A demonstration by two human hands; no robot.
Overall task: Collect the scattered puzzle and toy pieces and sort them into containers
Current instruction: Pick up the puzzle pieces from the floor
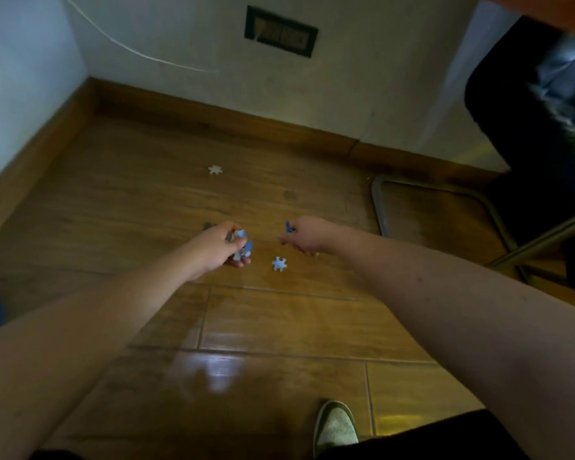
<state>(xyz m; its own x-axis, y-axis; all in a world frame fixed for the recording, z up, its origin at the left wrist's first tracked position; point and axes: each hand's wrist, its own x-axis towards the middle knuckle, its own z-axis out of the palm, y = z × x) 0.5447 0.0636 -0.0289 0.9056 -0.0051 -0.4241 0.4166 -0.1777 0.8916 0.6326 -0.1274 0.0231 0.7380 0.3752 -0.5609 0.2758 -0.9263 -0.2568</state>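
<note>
Blue knobbed piece [289,227] pinched by right hand [307,237].

Dim, yellowish light overall. A soft white glare patch sits on the glossy wooden floor [219,370] at lower centre. Upper right is dark and smeared with motion blur. Wide-angle bending shows along the skirting board [213,117]; edges look soft.

Single head-worn view, angled steeply down onto wooden floor [279,320] beyond outstretched arms.
</note>
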